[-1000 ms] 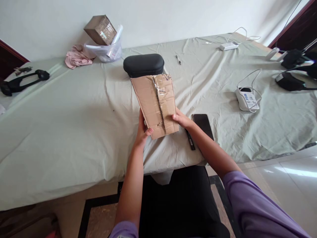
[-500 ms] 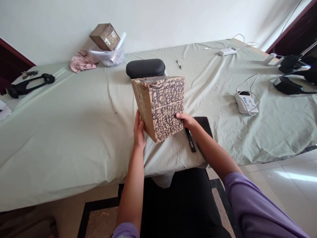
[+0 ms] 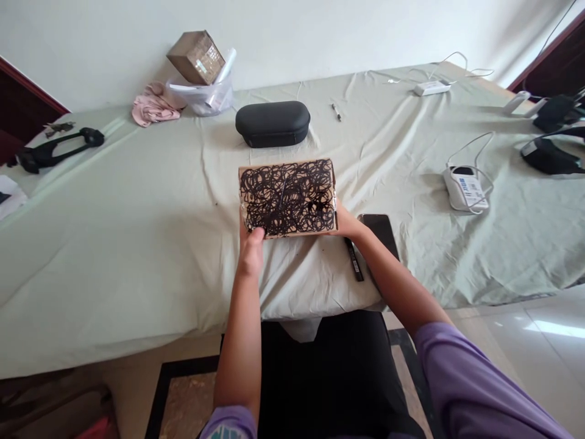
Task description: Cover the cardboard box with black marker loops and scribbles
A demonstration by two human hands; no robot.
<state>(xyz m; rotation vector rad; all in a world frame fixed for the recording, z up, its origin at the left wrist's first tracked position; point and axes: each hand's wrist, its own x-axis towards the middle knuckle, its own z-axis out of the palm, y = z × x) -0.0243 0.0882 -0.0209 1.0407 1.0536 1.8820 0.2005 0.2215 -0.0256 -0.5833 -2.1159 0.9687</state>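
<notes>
Between my hands is a cardboard box, its upward face covered in dense black looping scribbles. My left hand grips the near left corner, thumb on the scribbled face. On the right side, my right hand holds the box's edge, most of its fingers hidden behind it. A black marker lies on the cloth below my right wrist. Beside it rests a dark flat phone-like slab, partly under my right forearm. Just beyond the box sits a black zipped case.
Pale green cloth covers the table. At the back left stand a pink cloth and a clear plastic tub with another cardboard box on it. A pen, a white corded device and a power strip lie rightward.
The box has been turned in my hands, so a different, more heavily scribbled face points up. My left thumb has come onto that face; my right thumb is no longer visible on top.
</notes>
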